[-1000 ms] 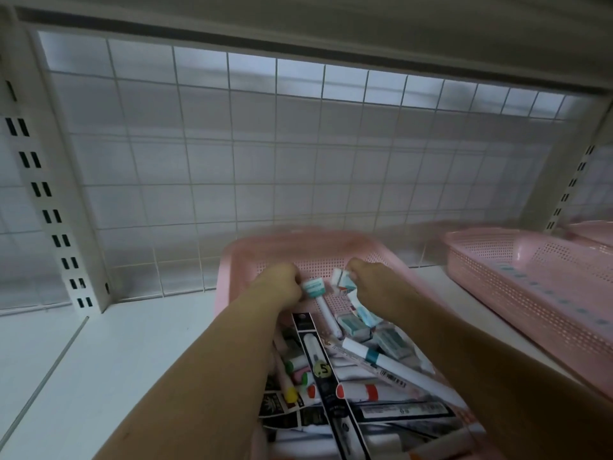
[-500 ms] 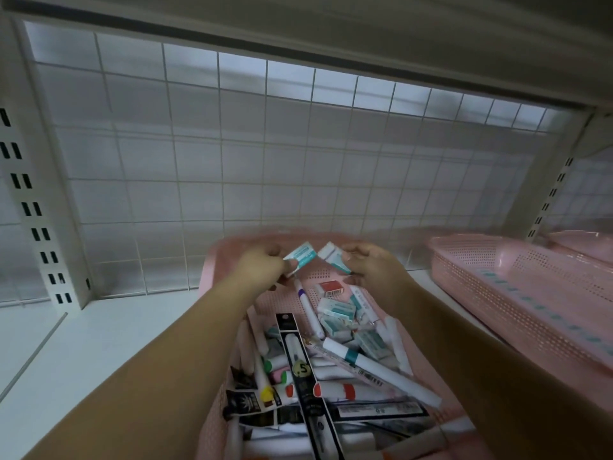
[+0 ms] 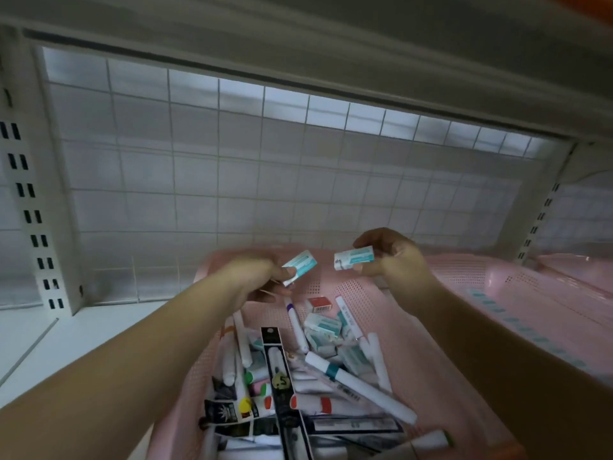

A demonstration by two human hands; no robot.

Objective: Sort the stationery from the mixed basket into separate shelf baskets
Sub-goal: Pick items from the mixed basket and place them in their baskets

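Currently, two small erasers in teal-and-white sleeves are held up above the far end of the mixed basket (image 3: 431, 360), a pink perforated tray filled with stationery at the 6 o'clock part of the view. One eraser (image 3: 300, 266) is pinched at its lower end by the left hand (image 3: 262, 277), thumb on its face, with the sleeve tilted up toward 1 o'clock. The other eraser (image 3: 353, 258) is gripped by the right hand (image 3: 391, 257) between thumb and fingers, lying nearly level. The two erasers are kept near each other but apart, at roughly 12 o'clock from the pile. Below them, on the bare pink floor of the basket, a red-and-white eraser (image 3: 319, 303) is seen, and just toward 6 o'clock from it a cluster of more teal-sleeved erasers (image 3: 323, 327) is heaped. White markers with coloured bands are piled further toward 6 o'clock, among them a long one with a teal band (image 3: 358, 383), and a black carded pen pack (image 3: 278, 376) is laid lengthwise over the heap. A second pink basket (image 3: 530, 293) is set at 3 o'clock on the same white shelf (image 3: 83, 333), its side just beside the mixed basket. A wire grid panel (image 3: 232, 177) is fixed behind, at 12 o'clock.
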